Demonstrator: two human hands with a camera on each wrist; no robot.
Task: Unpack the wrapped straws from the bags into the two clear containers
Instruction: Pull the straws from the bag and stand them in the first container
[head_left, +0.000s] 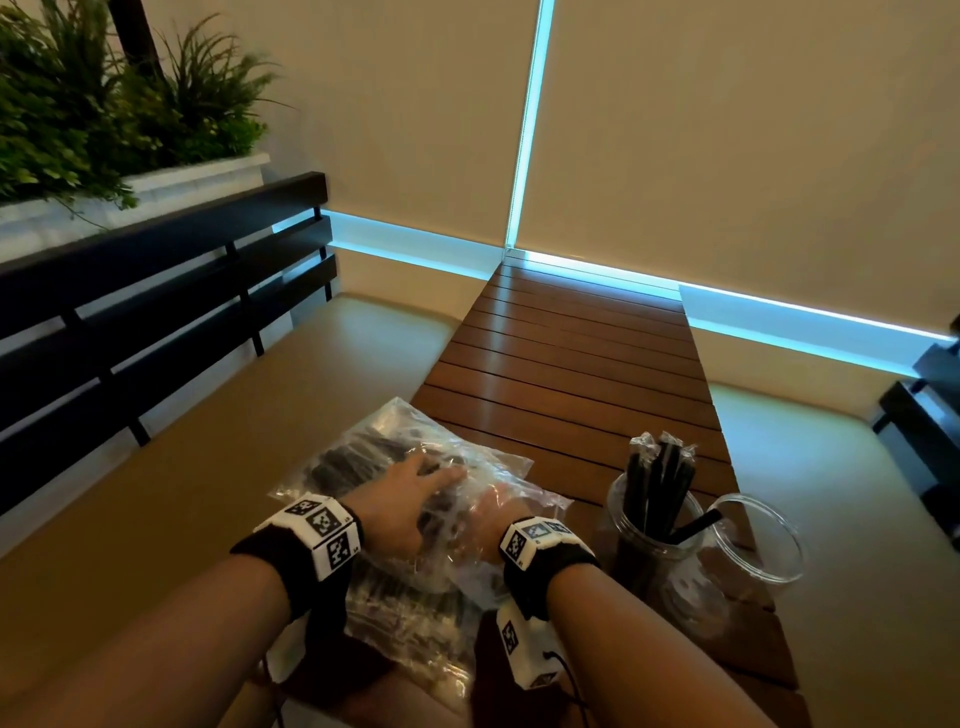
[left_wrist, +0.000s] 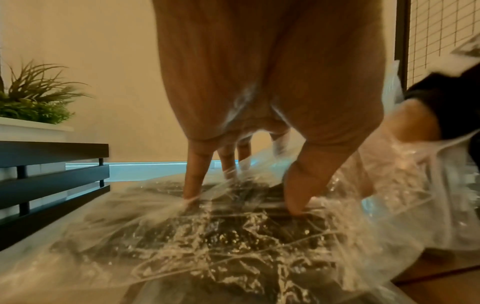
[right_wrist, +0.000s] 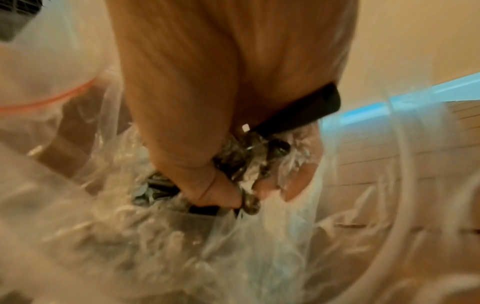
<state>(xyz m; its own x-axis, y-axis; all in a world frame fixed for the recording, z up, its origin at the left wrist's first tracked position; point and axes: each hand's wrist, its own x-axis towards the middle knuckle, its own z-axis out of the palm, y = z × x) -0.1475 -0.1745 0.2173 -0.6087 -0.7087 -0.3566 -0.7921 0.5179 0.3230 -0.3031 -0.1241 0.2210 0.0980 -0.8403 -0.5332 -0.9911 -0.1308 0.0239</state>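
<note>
From above, my left hand (head_left: 402, 499) lies spread on the bag (head_left: 363, 462) at the table's (head_left: 561, 364) near end; beside it a jar (head_left: 649, 540) holds straws (head_left: 660, 478). Left wrist: fingertips (left_wrist: 191, 191) press plastic. Right wrist: my right hand (right_wrist: 233, 164) grips wrapped straws inside the bag.

Both forearms reach forward side by side, each with a black wristband carrying a white marker block. The left hand (head_left: 410, 499) lies palm down, fingers (left_wrist: 193, 181) straight and spread, their tips and the thumb tip pressing on the bag (head_left: 363, 457). The right hand (head_left: 491, 519) is inside the bag, seen through the plastic; its thumb and fingers (right_wrist: 298, 181) curl round a bunch of straws (right_wrist: 249, 156).
</note>
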